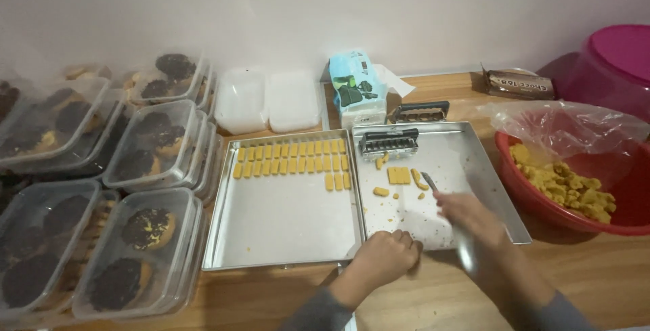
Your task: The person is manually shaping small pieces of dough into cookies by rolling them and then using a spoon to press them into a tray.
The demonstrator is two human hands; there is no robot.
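Setting: Wooden worktop (pixel 433 290) against a plain pale wall, seen from the head camera looking down.

Left hand: the left hand (pixel 387 258) is curled into a loose fist at the near edge of the two trays, where they meet; it holds nothing that shows and seems to steady them.

Right hand: the right hand (pixel 467 212), blurred by motion, is closed around the handle of a small knife (pixel 429 181), whose blade points at the cut dough.

Work piece: yellow dough pieces (pixel 399 176) lie on the right tray (pixel 487 168), just beside the blade, with crumbs scattered around them.

Finished rows: neat lines of cut yellow bars (pixel 291 157) fill the far end of the left tray (pixel 284 229).

Tool: a ridged metal cutter (pixel 388 143) rests at the far end of the right tray.

Supply: a red bowl (pixel 542 202) lined with a clear bag holds lumps of yellow dough, right of the trays.

Surroundings: clear lidded boxes of dark-topped cookies (pixel 145 229) are stacked at left; empty white containers (pixel 267 99), a tissue pack (pixel 355 87) and a magenta tub (pixel 616 60) stand near the wall.

Handling note: by the look of it, sliding the blade flat under each bar and keeping the tray pinned would lift the pieces without breaking them.
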